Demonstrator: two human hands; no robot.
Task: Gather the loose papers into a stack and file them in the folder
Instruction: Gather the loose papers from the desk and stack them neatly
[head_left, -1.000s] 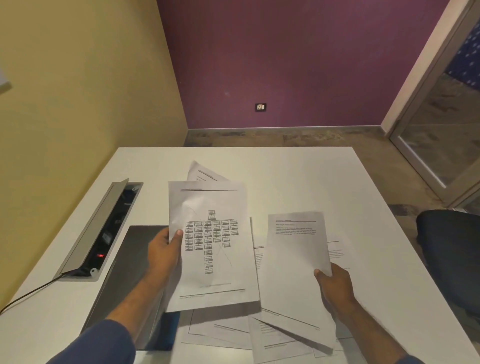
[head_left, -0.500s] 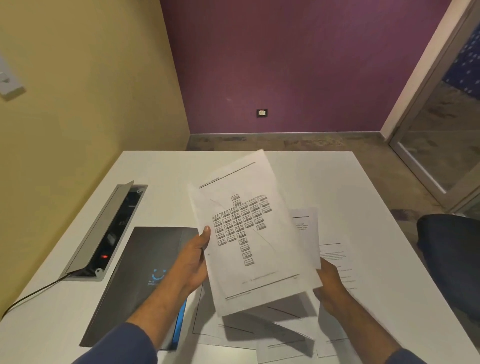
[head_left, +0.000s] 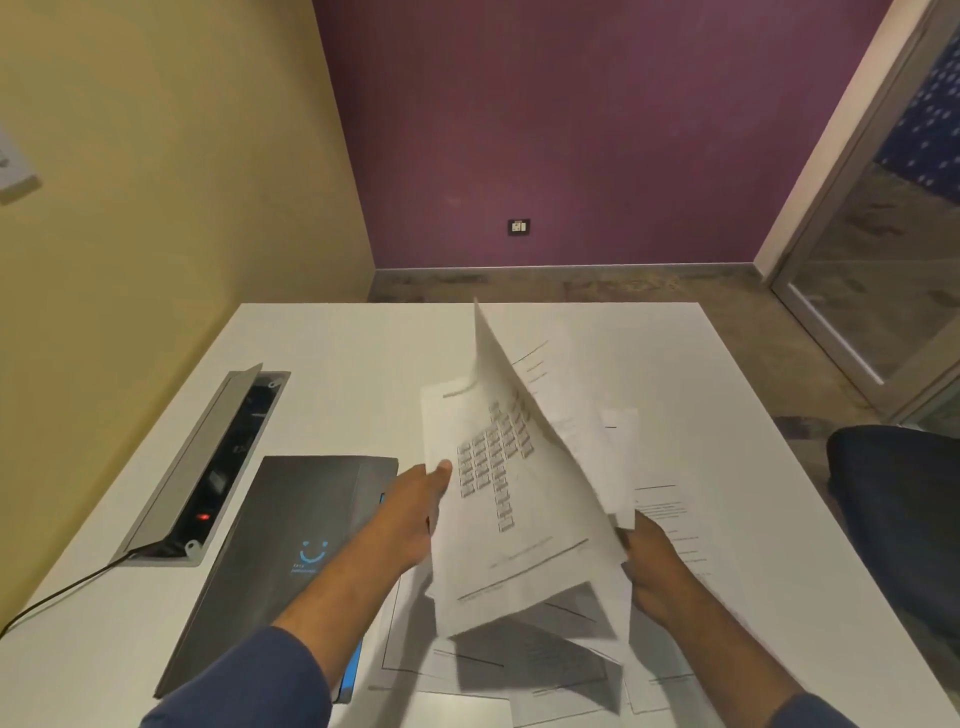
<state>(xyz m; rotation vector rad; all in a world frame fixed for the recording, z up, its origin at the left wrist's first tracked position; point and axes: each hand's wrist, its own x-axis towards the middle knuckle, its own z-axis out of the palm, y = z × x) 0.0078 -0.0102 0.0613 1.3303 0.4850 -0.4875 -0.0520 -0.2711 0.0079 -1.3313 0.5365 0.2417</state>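
Blue sleeves enter from the near edge, one on each forearm. Flat white sheets (head_left: 524, 670) lie overlapping on the tabletop (head_left: 322, 343) nearest the person, their printed lines and borders showing under a dark shadow. Above them the left hand (head_left: 410, 512) pinches the left edge of a thin, slightly creased chart page (head_left: 498, 499), thumb on its printed face, the grid of small boxes tilted. The right hand (head_left: 652, 564) grips the lower right edges of the lifted papers, fingers curled behind them; one sheet stands nearly on edge, its long border rising to a point toward the far side. More text pages (head_left: 670, 519) lie flat just right of that hand.

Left of the left forearm rests the folder (head_left: 291, 551), a dark grey matte rectangle with a pale blue smile mark and a bright blue strip along its right edge, closed and flat. Beyond it, a metal cable hatch (head_left: 208, 462) stands propped open, a red light inside and a black cord trailing off the left edge. Smooth white tabletop stretches bare toward the far corners. A dark chair seat (head_left: 898, 499) sits past the right edge.
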